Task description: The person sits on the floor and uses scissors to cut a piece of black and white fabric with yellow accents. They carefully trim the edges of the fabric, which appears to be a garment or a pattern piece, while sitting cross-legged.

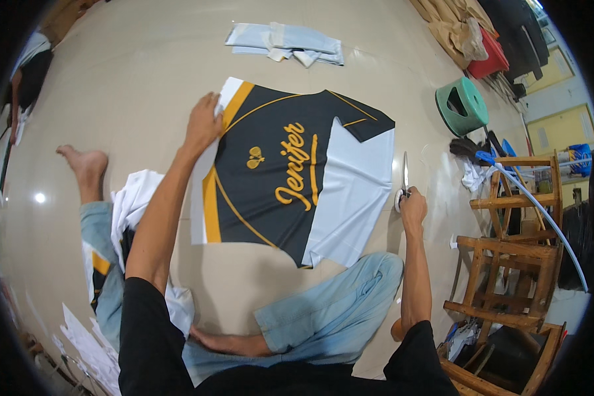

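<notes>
A cut fabric panel (244, 198) lies on the floor in front of me, black with yellow trim, yellow lettering and a small yellow emblem. Its right part is folded over, showing the pale underside (356, 198). At its upper left, my left hand (204, 124) is closed on the white edge strip. My right hand (413, 208) rests at floor level just right of the panel, its fingers closed around the handles of a pair of scissors (405, 173). The blades point away from me, apart from the cloth.
Folded light-blue fabric (290, 43) lies beyond the panel. White cloth (135, 198) is bunched by my left leg, with white scraps (86, 350) near it. To the right stand a green stool (462, 105) and wooden frames (508, 264). Another person (30, 72) is at the far left.
</notes>
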`<action>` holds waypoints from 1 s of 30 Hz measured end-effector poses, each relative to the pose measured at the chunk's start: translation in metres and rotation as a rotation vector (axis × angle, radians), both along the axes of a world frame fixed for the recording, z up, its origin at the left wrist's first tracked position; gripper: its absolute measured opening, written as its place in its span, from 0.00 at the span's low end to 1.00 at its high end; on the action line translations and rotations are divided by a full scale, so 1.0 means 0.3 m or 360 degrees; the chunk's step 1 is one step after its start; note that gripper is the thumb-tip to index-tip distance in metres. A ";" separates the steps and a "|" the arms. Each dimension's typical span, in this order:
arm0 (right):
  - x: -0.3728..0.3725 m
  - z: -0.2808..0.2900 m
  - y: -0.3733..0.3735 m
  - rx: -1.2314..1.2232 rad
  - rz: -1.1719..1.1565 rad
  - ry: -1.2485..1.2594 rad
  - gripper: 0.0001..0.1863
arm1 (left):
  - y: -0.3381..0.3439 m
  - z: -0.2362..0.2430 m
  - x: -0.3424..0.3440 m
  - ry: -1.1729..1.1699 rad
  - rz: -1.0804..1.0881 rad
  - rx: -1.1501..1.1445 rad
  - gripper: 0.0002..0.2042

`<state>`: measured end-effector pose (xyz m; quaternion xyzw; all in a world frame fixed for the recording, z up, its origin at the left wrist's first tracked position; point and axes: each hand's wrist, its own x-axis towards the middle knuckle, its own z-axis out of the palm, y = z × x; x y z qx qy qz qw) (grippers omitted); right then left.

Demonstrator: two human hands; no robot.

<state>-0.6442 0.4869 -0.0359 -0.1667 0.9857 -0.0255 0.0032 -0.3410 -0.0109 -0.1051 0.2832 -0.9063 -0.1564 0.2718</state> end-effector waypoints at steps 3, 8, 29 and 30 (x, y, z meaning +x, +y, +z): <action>-0.083 -0.003 -0.124 0.0049 0.0191 0.0180 0.15 | -0.154 -0.067 -0.086 -0.0041 0.0260 0.0104 0.24; -0.441 -0.179 -0.380 -0.0685 0.0439 0.0040 0.24 | -0.179 0.022 -0.281 -0.0305 0.0630 0.0458 0.17; 0.277 0.109 0.030 -0.2318 -0.0452 -0.1278 0.23 | 0.569 0.236 0.591 0.0997 0.0410 0.1570 0.10; 0.300 0.107 0.051 -0.2194 -0.0568 -0.1309 0.31 | 0.616 0.218 0.634 0.1034 0.0428 0.1622 0.10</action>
